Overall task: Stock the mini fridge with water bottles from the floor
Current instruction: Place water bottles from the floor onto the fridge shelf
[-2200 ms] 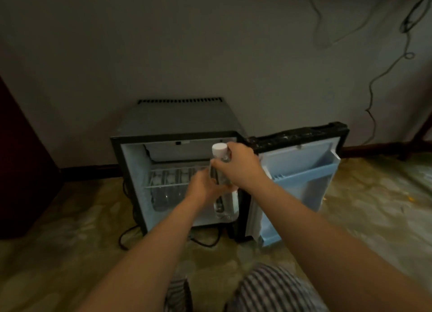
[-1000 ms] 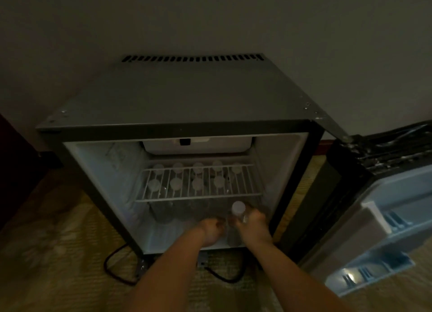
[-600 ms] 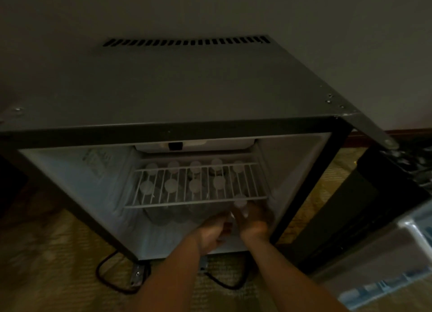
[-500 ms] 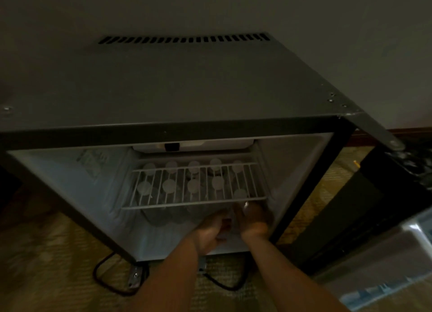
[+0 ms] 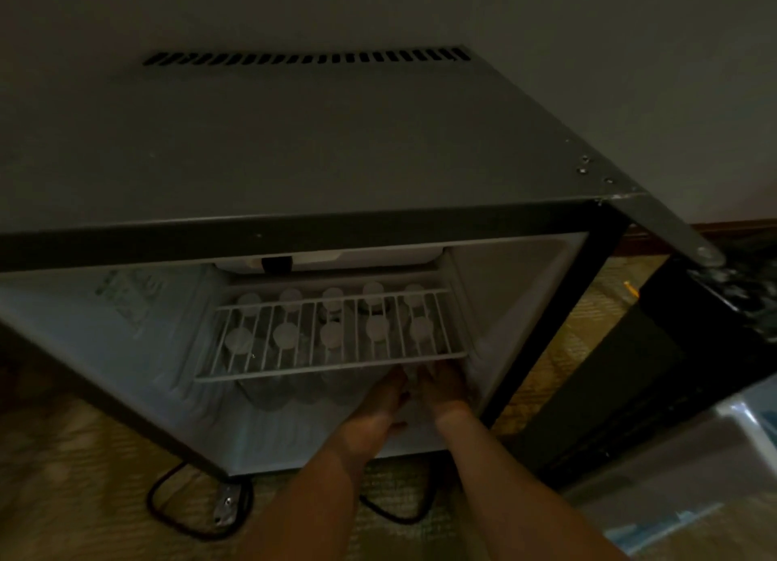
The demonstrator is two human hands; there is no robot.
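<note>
left hand [image 5: 384, 396] and right hand [image 5: 441, 386] reaching under shelf [image 5: 332, 367] at right front of fridge [image 5: 294, 140], flanking bottle [image 5: 421, 329]. fingers hidden beneath shelf, grip impossible to tell. bottle placed at right end of second row beside other bottles [image 5: 286, 335] (cap seen through wires). risks: knocking neighbour over, snagging cap on shelf, tipping if released unseated. versus half second earlier: cap further back, level with row, hands deeper.
</note>
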